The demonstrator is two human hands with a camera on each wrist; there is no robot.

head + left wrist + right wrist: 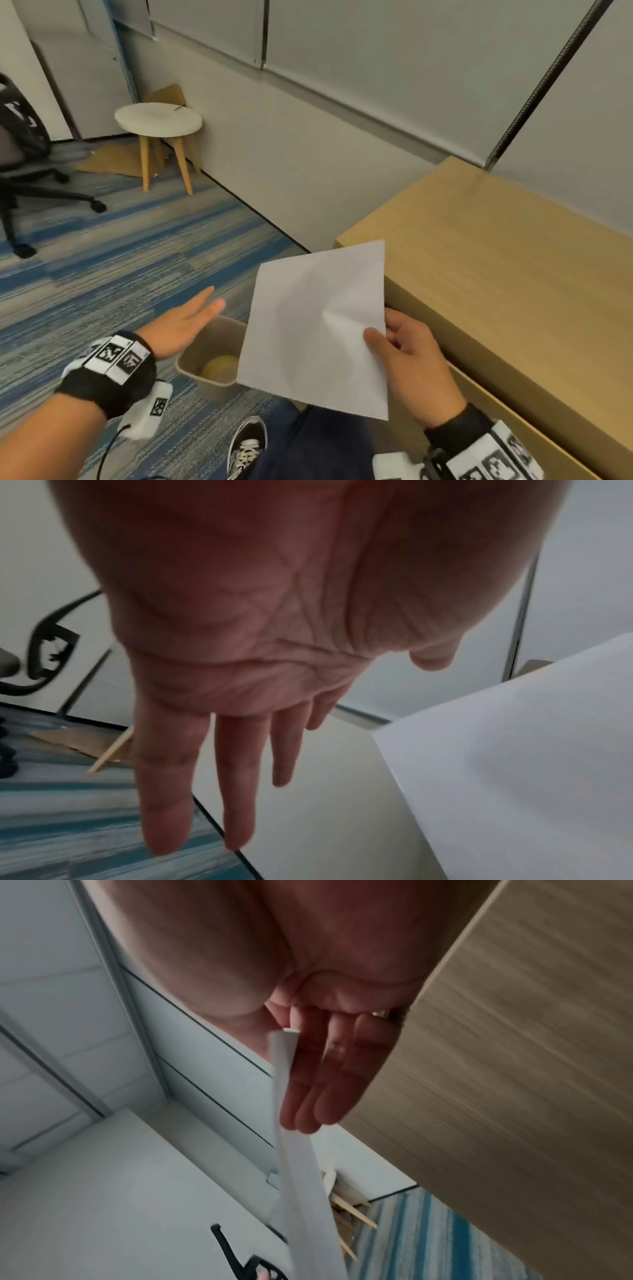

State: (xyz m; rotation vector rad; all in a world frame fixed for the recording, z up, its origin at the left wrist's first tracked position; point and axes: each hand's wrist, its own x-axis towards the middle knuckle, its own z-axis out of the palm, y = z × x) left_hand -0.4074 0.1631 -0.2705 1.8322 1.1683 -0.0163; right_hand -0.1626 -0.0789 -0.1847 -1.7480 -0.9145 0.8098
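A white sheet of paper [318,325] with a dent near its middle hangs in the air over a small tan bin [202,346] on the floor. My right hand [407,359] pinches the sheet's right edge, thumb on top and fingers [329,1074] under it; the paper [301,1191] shows edge-on in the right wrist view. My left hand [181,325] hovers flat with straight fingers [236,777] just left of the bin, holding nothing; the paper [514,764] lies to its right. A yellowish round object [219,366] sits inside the bin, partly hidden by the sheet.
A light wooden desk [496,257] stands at the right, against a grey wall. A round white stool [158,120] with wooden legs and flat cardboard [113,159] are at the back left, beside a black office chair [24,164]. Striped blue carpet [102,257] covers the floor. My shoe [246,445] is below.
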